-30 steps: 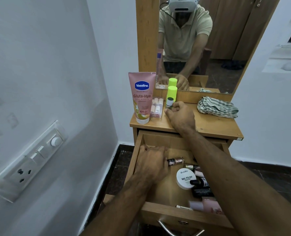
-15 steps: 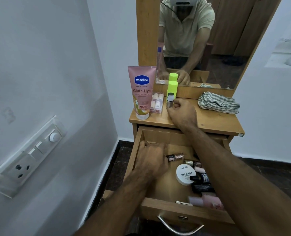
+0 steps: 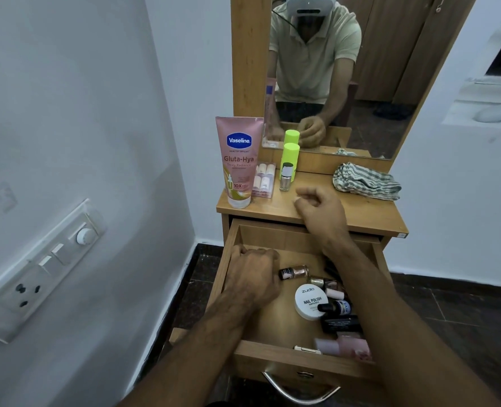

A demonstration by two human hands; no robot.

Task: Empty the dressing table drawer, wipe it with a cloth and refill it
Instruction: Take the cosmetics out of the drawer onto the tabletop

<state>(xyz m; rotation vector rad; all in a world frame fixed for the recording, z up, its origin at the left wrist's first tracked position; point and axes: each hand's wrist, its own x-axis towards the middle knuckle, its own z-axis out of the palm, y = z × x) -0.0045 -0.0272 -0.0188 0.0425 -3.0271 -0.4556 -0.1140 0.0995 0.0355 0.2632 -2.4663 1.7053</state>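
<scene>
Head view: Vaseline Gluta-Hya tube (image 3: 238,163), zudio tub (image 3: 309,301)

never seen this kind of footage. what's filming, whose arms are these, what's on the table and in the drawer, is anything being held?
There is no machine: a person wears one wide-angle camera on the head, looking down at their own arms; the mirror shows the headset.

On the dressing table top stand a pink Vaseline tube, a small clear pack, a green-capped bottle with a small silver-capped bottle in front, and a striped cloth.

The open drawer holds nail polish bottles and a white Zudio tub.

The right hand hovers over the top, loosely curled, holding nothing. The left hand rests in the drawer; whether it grips something is hidden.
</scene>
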